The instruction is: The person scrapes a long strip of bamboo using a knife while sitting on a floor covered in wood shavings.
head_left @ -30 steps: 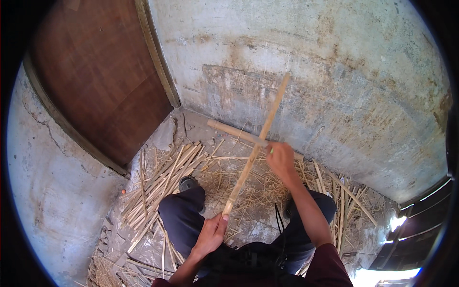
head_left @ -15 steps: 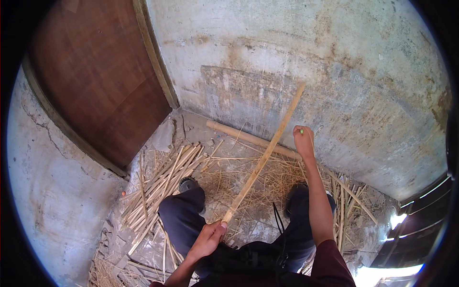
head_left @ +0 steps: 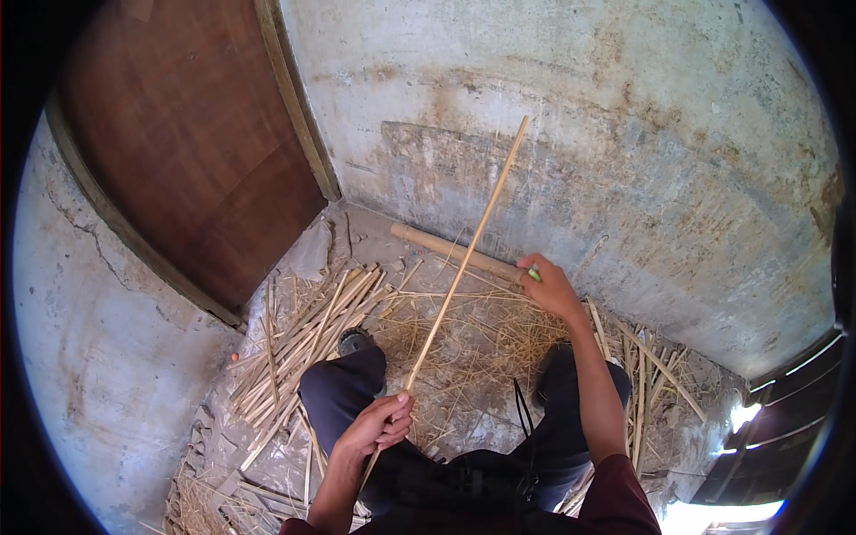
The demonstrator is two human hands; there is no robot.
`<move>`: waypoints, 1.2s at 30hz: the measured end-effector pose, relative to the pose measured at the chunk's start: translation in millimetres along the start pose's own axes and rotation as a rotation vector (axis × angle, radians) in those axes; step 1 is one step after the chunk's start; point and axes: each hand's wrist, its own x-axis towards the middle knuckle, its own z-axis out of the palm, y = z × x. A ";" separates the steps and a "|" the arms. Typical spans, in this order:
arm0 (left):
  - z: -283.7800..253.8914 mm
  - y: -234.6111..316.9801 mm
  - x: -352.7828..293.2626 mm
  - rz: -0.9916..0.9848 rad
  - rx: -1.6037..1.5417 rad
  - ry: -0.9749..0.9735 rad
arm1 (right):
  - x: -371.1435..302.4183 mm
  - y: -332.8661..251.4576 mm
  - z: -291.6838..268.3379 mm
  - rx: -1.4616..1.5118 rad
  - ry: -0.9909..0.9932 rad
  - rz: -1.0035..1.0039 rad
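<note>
My left hand [head_left: 374,426] is closed round the lower part of a long bamboo strip [head_left: 465,260], thumb on top. The strip slants up and to the right, its narrow edge toward me, its far end in front of the wall. A short tail of it shows below my fist. My right hand [head_left: 555,292] is closed on a small tool with a green handle [head_left: 534,273], just to the right of the strip and apart from it. The tool's working end cannot be made out.
A thick bamboo pole [head_left: 455,251] lies along the foot of the stained wall [head_left: 642,178]. Split strips [head_left: 308,330] are heaped on the left, with more [head_left: 644,383] on the right. Fine shavings [head_left: 481,343] cover the floor between my feet. A brown door [head_left: 196,143] stands at the far left.
The strip has been turned from its broad face to its narrow edge and slid back through my left hand. My right hand has come left and lower, nearer the strip.
</note>
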 end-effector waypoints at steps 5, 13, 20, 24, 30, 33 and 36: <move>-14.2 -6.9 3.9 -0.033 -0.150 -0.127 | -13.8 -46.8 1.3 0.352 0.091 -0.160; -23.9 -13.6 18.4 -0.129 -0.374 -0.368 | -47.4 -85.8 36.4 0.575 -0.346 -0.084; -15.4 -12.3 24.6 -0.131 -0.233 -0.332 | -50.1 -81.2 59.6 0.606 -0.365 -0.213; 17.1 2.0 18.8 -0.073 0.105 0.026 | -49.3 -75.8 64.5 0.655 -0.295 -0.196; 25.0 -1.5 19.7 0.120 0.401 0.222 | -44.2 -69.3 59.7 0.417 -0.146 -0.330; 25.3 3.0 22.4 0.183 0.403 0.165 | -52.4 -80.4 54.0 0.248 -0.113 -0.384; 28.2 -1.8 29.8 0.287 0.439 0.251 | -59.7 -72.6 67.5 -0.131 0.004 -0.563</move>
